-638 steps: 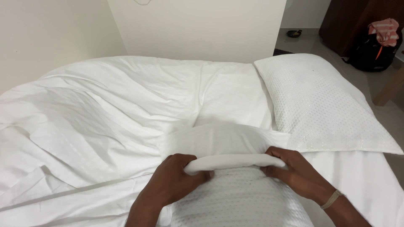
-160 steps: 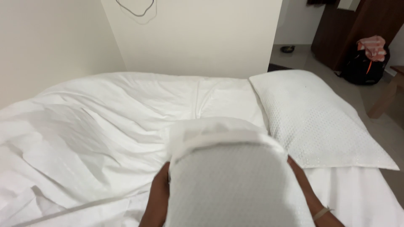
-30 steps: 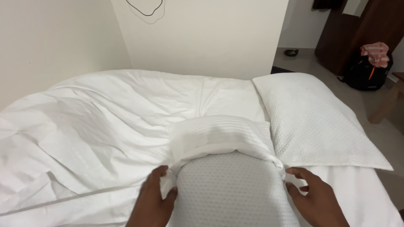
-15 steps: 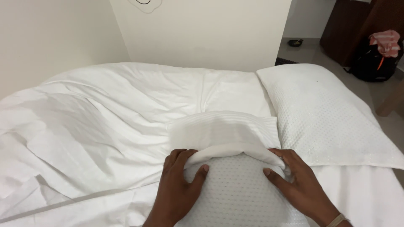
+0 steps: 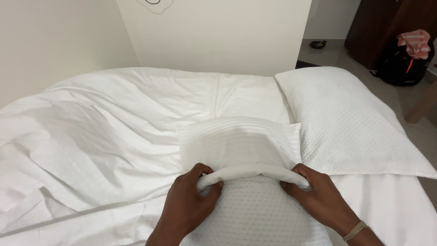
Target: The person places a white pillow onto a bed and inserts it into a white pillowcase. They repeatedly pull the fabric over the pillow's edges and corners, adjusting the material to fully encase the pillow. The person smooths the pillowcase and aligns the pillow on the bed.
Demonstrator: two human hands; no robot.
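Head view, only one: both hands low at centre of frame, forearms coming up from the bottom edge, palms down. Left hand [image 5: 189,207] curled closed, fingers [image 5: 200,172] hooked over the bunched rim of a white striped pillowcase [image 5: 239,146], thumb tucked under the roll at its left end. Right hand [image 5: 318,196] likewise closed on the right end of the same rolled rim, knuckles up, fingers wrapped round the fabric; thin band [image 5: 356,230] on that wrist. The rim arcs between the two hands, roughly level. Pillowcase sits over the far end of a white dotted pillow [image 5: 257,214], whose bare near end lies between and under the hands, reaching the bottom edge. Pillow and case lie on the bed, centre-front, on a rumpled white sheet [image 5: 104,132]. Second dotted pillow [image 5: 350,123], uncovered, lies just right of the case, its corner touching or nearly so, cannot tell which. Cream wall [image 5: 214,32] behind the bed; dark bag [image 5: 400,64] with a pink cloth on the floor far right.
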